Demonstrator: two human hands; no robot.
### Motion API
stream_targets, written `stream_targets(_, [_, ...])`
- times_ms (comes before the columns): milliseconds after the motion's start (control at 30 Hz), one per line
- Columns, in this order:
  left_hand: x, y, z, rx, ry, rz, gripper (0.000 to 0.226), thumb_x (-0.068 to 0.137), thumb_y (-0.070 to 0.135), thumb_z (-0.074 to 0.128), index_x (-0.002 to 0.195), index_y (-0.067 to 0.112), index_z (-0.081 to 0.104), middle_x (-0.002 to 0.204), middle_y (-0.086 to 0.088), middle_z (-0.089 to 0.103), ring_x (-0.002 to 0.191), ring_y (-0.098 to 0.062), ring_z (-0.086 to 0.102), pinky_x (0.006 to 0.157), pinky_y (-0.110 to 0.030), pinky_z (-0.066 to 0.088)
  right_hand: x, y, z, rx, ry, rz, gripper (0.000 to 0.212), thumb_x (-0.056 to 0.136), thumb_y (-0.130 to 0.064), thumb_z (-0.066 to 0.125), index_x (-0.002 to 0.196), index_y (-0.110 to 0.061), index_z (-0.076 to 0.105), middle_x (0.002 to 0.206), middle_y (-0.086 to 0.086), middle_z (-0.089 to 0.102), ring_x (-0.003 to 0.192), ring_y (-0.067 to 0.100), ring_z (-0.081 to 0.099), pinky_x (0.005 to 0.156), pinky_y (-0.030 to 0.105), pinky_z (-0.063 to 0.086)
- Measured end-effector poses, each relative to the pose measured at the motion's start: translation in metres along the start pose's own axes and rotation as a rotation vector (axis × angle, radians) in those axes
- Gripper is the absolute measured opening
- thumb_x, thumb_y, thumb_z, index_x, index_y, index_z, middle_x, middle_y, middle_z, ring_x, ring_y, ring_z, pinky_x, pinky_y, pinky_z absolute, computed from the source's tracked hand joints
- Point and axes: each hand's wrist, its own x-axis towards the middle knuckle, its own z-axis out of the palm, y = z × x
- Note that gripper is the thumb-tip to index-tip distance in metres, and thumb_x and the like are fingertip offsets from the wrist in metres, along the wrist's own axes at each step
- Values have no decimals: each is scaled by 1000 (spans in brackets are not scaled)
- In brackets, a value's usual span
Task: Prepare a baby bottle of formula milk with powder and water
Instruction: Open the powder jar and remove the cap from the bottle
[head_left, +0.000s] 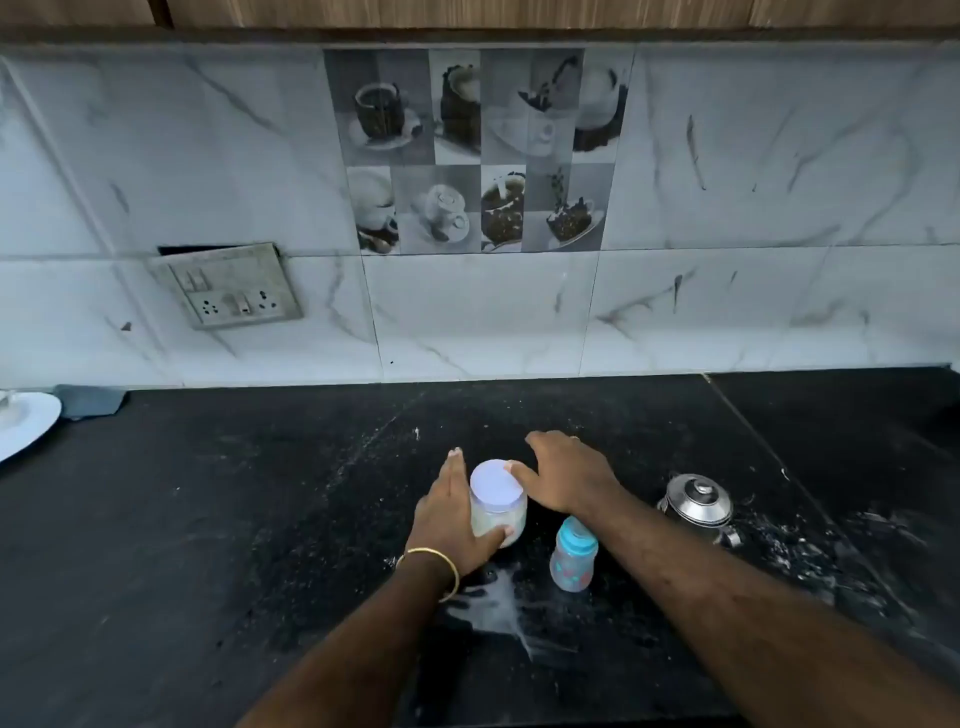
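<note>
- The black speckled stone counter (260, 519) carries everything; the work sits toward its near edge, about midway along, well clear of the tiled back wall.
- One small clear plastic jar with a pale lilac screw lid (497, 501), white powder showing through its wall, stands upright there.
- The left hand (451, 519) grasps this jar: palm against its left side, thumb wrapped across the front low down. I judge this is to keep it from turning.
- The right hand (563, 475) reaches over from the right, fingers spread and relaxed, thumb tip touching the lid's right edge. It is not yet closed round the lid, likely about to twist it off.
- One clear baby bottle with a blue teat collar and cap (572, 553) stands upright just right of the jar, nearer the front edge, under the right forearm. It is capped, and I cannot tell what is inside.
- One lidded stainless steel pot (696, 501) sits farther right, apart from the bottle, probably holding the water.
- One white smear of spilled powder or milk (498, 608) lies at the near edge, below the jar.
- One white plate (23, 423) rests at the far left edge, a grey sponge-like block (91, 400) beside it at the back.
- Count: two hands, one jar, one bottle, one pot, one plate.
</note>
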Motion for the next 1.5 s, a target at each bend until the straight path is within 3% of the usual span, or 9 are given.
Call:
stream_targets(133, [4,1,13,-396,-59,-251,129,53,51,89,154,11,20,158,-5,32,143,-23,36,116,-37,34,16,-16,9,-67,-157,-44,70,87,-71,47,133,-18,49,135,7,54,123,30,54,92,42,47])
stream_targets(233, [11,4,27,-580,49,-314,94,40,48,94,124,27,56,121,8,66,110,-14,63,86,-21,55,27,-26,21,-82,-230,-84,78,82,-73,52,137,-18,48,135,8,51,124,31,53,93,44,46])
stream_targets(400, [19,14,44,-698,175,-373,71,33,47,89,97,38,60,93,15,71,84,0,66,60,-9,48,39,-30,24,-98,-248,-137,71,78,-61,59,131,-13,52,126,10,51,118,32,56,90,42,50])
stream_targets(700, [20,16,51,-652,224,-385,64,41,41,96,94,48,62,91,20,72,85,9,64,65,-7,50,57,-10,18,-131,-355,-460,58,70,-29,75,122,-19,50,118,6,48,113,29,50,76,39,50])
stream_targets(767, [20,18,51,-633,239,-389,66,41,45,96,98,44,62,95,17,72,88,8,65,69,-11,53,60,-8,18,-130,-392,-439,69,67,-27,75,130,-24,46,122,4,49,115,29,49,80,41,52])
stream_targets(900, [19,14,53,-627,237,-376,71,38,49,95,100,47,60,97,19,72,91,5,66,77,-20,57,59,-13,20,-195,-311,-328,80,70,-69,63,132,-20,47,122,5,56,109,29,59,75,39,43])
stream_targets(1067, [22,6,50,-606,200,-329,71,39,52,95,101,44,62,95,21,72,89,5,67,77,-25,58,62,-25,13,-170,-433,-395,68,64,-23,77,126,-26,51,118,1,49,111,28,51,66,36,45])
stream_targets(1233, [24,-3,46,-603,155,-261,79,39,56,94,110,41,62,99,19,73,91,5,67,81,-29,59,58,-31,14,-205,-366,-196,71,70,-66,60,126,-23,52,121,2,58,104,27,60,71,38,42])
stream_targets(1500, [26,-8,35,-555,70,-216,78,38,59,90,106,33,61,98,13,71,91,-4,66,79,-37,59,51,-36,11,-219,-366,-309,54,60,-32,77,109,-28,54,104,-1,52,91,22,51,68,37,49])
